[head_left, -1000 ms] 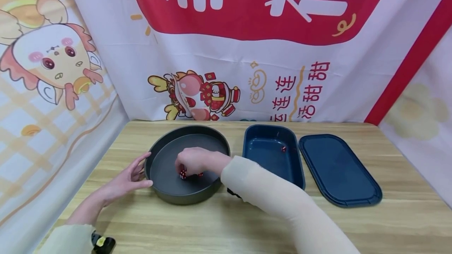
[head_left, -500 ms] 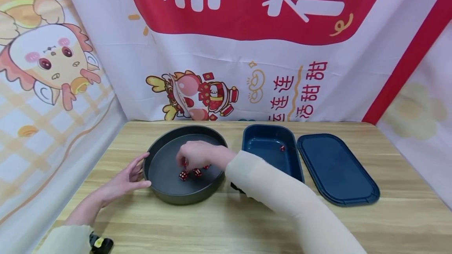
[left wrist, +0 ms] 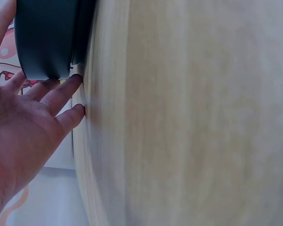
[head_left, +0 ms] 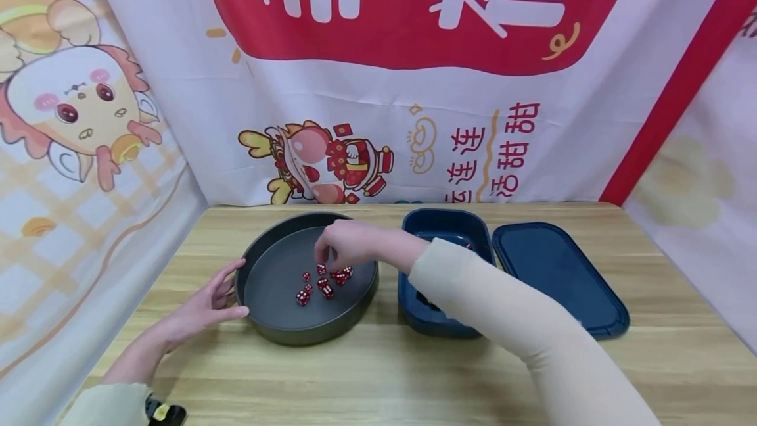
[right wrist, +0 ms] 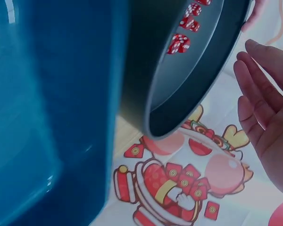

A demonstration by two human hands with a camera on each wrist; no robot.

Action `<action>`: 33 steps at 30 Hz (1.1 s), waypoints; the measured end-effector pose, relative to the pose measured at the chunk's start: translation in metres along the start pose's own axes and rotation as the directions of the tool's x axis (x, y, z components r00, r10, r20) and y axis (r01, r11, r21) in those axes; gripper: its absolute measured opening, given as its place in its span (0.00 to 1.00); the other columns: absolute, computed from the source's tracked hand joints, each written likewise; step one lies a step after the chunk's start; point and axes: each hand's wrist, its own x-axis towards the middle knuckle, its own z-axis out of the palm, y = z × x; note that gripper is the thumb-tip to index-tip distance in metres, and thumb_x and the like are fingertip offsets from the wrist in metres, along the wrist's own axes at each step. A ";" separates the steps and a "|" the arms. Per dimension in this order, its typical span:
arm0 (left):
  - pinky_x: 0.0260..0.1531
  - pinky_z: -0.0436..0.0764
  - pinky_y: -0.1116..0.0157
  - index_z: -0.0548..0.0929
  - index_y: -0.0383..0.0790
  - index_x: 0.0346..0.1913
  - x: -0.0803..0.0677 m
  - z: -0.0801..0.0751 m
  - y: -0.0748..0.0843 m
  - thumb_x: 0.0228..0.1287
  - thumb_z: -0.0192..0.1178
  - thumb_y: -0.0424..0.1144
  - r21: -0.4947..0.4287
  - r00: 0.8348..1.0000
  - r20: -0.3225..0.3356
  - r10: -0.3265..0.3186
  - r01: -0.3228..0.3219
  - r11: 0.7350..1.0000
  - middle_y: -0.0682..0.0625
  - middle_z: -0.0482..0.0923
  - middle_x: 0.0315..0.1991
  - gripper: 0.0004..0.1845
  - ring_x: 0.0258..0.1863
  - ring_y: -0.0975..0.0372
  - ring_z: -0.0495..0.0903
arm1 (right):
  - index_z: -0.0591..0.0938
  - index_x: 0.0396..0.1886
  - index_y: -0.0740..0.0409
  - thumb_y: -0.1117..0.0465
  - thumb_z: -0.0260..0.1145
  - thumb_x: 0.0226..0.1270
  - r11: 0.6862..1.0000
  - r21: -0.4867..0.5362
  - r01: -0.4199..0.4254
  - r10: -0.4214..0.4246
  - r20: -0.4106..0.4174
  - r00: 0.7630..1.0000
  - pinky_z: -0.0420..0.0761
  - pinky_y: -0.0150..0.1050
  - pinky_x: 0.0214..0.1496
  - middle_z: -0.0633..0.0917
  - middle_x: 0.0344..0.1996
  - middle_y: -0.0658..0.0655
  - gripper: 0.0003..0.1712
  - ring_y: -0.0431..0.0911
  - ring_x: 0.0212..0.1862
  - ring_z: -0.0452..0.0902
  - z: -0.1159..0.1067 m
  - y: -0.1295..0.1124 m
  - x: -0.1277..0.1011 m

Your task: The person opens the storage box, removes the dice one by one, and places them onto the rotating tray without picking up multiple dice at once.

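A round dark grey pan point(head_left: 278, 321) sits on the wooden table, with several red dice point(head_left: 322, 281) scattered on its floor. My right hand point(head_left: 345, 245) hovers just above the dice with its fingers loosely bent down and nothing in them. In the right wrist view its fingers point(right wrist: 262, 101) are nearly straight beside the pan rim point(right wrist: 198, 84) and the dice point(right wrist: 181, 42). My left hand point(head_left: 204, 307) lies flat on the table with straight fingers touching the pan's left wall. The left wrist view shows the same: my left hand point(left wrist: 28, 117) touches the pan point(left wrist: 47, 37).
A deep blue rectangular box point(head_left: 440, 222) stands right of the pan, partly under my right sleeve. Its flat blue lid point(head_left: 556, 275) lies further right. Printed banners close off the back and both sides. Bare wood runs along the table's front edge point(head_left: 378, 380).
My right hand has lifted off the pan floor and moved back and to the right, uncovering several dice now spread out there. The left hand has stayed at the pan's wall.
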 end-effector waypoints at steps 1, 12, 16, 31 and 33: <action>0.62 0.56 0.38 0.39 0.48 0.78 0.000 0.000 0.000 0.66 0.63 0.37 -0.001 1.000 0.001 -0.001 0.001 1.000 0.25 0.38 0.73 0.49 0.69 0.33 0.48 | 0.87 0.43 0.52 0.64 0.69 0.64 1.000 0.005 0.001 -0.001 -0.003 1.000 0.77 0.27 0.40 0.85 0.37 0.48 0.08 0.39 0.37 0.76 0.000 0.002 -0.003; 0.62 0.56 0.40 0.40 0.45 0.78 0.001 -0.001 -0.003 0.65 0.64 0.37 0.011 1.000 -0.001 0.027 -0.027 1.000 0.24 0.40 0.72 0.49 0.68 0.33 0.49 | 0.87 0.44 0.53 0.63 0.70 0.63 0.999 -0.032 -0.021 0.020 -0.028 0.999 0.78 0.31 0.42 0.85 0.38 0.49 0.09 0.39 0.37 0.77 0.004 0.033 -0.056; 0.62 0.57 0.39 0.40 0.47 0.78 0.001 0.000 -0.004 0.66 0.63 0.38 0.010 1.000 -0.003 0.007 -0.007 1.000 0.25 0.39 0.73 0.49 0.69 0.34 0.49 | 0.87 0.43 0.53 0.64 0.70 0.62 0.999 -0.039 -0.030 0.028 -0.047 0.998 0.78 0.33 0.43 0.85 0.38 0.47 0.10 0.39 0.39 0.79 0.005 0.044 -0.079; 0.61 0.60 0.38 0.40 0.46 0.78 -0.001 0.001 -0.002 0.66 0.63 0.36 0.000 1.000 -0.006 0.005 -0.005 1.000 0.24 0.41 0.72 0.48 0.69 0.34 0.51 | 0.86 0.45 0.54 0.62 0.73 0.60 0.994 0.011 -0.106 0.107 -0.137 0.985 0.80 0.35 0.45 0.85 0.41 0.47 0.12 0.42 0.42 0.79 0.014 0.095 -0.150; 0.61 0.60 0.38 0.40 0.46 0.78 -0.001 0.001 -0.002 0.66 0.63 0.37 -0.004 1.000 -0.005 0.001 -0.001 1.000 0.24 0.41 0.72 0.48 0.69 0.34 0.51 | 0.86 0.45 0.54 0.61 0.73 0.60 0.991 0.019 -0.132 0.134 -0.150 0.980 0.80 0.36 0.44 0.85 0.41 0.48 0.13 0.42 0.42 0.79 0.014 0.101 -0.157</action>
